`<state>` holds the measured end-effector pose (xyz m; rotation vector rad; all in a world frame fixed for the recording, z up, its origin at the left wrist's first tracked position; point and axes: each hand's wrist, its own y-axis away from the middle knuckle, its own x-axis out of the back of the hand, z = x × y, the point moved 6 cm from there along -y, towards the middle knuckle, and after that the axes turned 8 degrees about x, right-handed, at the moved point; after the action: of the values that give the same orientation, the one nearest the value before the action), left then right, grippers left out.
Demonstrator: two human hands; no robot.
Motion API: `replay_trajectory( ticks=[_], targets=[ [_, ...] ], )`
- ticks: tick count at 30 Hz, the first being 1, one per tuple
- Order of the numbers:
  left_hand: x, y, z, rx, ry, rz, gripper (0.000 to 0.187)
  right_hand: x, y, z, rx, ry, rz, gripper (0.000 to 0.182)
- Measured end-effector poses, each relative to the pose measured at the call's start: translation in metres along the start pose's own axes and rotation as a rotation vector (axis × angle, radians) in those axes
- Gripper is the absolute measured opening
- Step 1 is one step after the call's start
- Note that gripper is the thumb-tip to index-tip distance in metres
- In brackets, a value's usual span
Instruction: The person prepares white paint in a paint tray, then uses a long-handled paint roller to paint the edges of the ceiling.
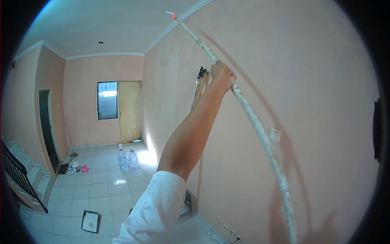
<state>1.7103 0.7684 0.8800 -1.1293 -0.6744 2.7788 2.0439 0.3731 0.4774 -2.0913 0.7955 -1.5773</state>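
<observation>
Right hand (221, 75) raised and clamped round a long paint-flecked pole (260, 130), tip near the ceiling cornice, pink wall (317, 81), white tiled floor (105, 187), perhaps a paint tray (90, 221), no readable writing.

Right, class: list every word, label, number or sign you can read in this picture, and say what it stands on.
None can be read.
Water bottles: labels, if any, too small to tell.
Wall switch: no marking visible.
Pole held by the hand: only paint stains, no text.
Paint tray: no lettering visible.
</observation>
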Motion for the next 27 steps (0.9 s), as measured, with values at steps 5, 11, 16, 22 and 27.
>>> replay_trajectory(
  ticks=[5,11,16,22,27],
  targets=[
    [-0.039,-0.046,0.010,-0.025,0.154,-0.071,0.020,0.021,-0.058,-0.004,0.060,0.216,0.250,0.032],
    [-0.070,-0.061,0.006,-0.079,0.126,-0.083,0.027,0.042,-0.093,-0.002,0.197,0.351,0.433,0.036],
    [-0.109,-0.080,0.006,-0.098,0.206,-0.218,0.025,0.043,-0.106,0.084,0.161,0.470,0.447,0.038],
    [-0.152,-0.043,-0.020,-0.104,0.362,-0.265,0.039,0.106,-0.140,0.009,0.118,0.418,0.498,0.040],
    [-0.173,0.031,-0.041,-0.134,0.433,-0.301,0.054,0.126,-0.136,0.027,0.089,0.371,0.455,0.044]
  ],
)
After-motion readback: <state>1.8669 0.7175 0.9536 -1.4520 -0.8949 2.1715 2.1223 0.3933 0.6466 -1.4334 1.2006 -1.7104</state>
